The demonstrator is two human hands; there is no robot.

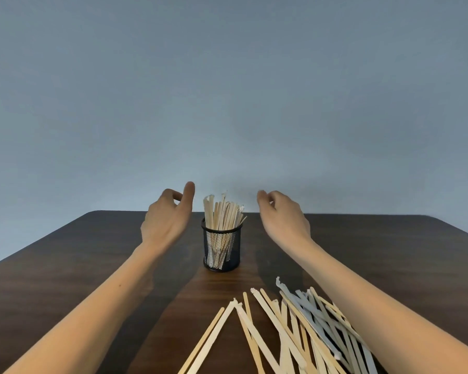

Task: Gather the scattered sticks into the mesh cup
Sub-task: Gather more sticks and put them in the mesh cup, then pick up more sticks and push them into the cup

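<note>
- Background: plain blue-grey wall [227,90] behind a dark brown wooden table [65,279] with rounded far corners.
- Mesh cup [222,247]: black wire, upright, near the middle of the table; it holds a bundle of pale sticks [222,214] standing on end, their tops well above the rim, some in torn paper wrappers.
- Loose sticks [295,333]: a crossed, overlapping pile flat on the table at the near edge, right of centre, well apart from the cup; bare wood and white-wrapped pieces mixed.
- Left hand [168,217]: raised just left of the cup's bundle, fingers loosely curled, thumb up, grasping nothing.
- Right hand [284,217]: raised to the right of the cup, fingers curled downward, empty; its forearm passes over the loose pile.
</note>
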